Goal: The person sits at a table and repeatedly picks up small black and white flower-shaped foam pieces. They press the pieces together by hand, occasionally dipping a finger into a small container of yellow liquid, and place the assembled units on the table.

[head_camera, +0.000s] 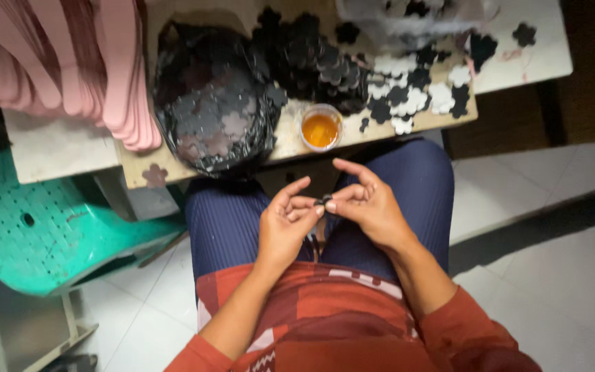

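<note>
Both hands meet over the lap, wrists bent inward. The left hand (285,224) and right hand (366,203) pinch one small dark piece (324,200) between their fingertips, the right forefinger stretched out above it. Just beyond the grip stands a cup of orange liquid (321,128) on the table (56,148), with heaps of dark flower-shaped cutouts (218,114) behind it.
</note>
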Available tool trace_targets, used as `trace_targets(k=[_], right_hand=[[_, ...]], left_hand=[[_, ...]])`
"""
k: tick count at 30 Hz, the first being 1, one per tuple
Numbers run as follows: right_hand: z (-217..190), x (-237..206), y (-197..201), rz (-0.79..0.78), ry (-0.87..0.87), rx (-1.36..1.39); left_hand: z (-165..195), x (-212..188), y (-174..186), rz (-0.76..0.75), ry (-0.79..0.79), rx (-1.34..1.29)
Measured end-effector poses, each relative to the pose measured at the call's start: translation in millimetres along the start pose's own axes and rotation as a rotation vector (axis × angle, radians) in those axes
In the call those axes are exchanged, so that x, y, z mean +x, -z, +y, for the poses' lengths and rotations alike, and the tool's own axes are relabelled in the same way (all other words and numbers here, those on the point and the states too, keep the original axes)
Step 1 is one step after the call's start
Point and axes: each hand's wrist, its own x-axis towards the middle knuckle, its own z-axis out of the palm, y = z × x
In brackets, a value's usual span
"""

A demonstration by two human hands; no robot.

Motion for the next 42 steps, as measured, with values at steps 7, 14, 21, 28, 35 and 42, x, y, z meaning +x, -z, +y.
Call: trace_targets(k=[7,14,21,28,35,42], right_hand=[[-12,8,-8,0.060,0.068,0.055],[-16,13,-9,0.085,0.081,0.072],[-20,19,6,0.250,0.277,0.017],[-17,26,30,0.387,0.317,-0.016],[-37,39,57,0.524,0.504,-0.292],[-73,78,86,0.701,0.564,-0.808]], left_hand=[[18,11,-5,-0.029,-0.054,0.038],[24,21,-6,-0.014,-0.039,0.072],[58,70,0,0.098,-0.212,0.160],[107,161,6,0.220,-0.455,0.188],[117,197,2,0.187,-0.567,0.390],[106,115,-16,0.233,-0.476,0.355]])
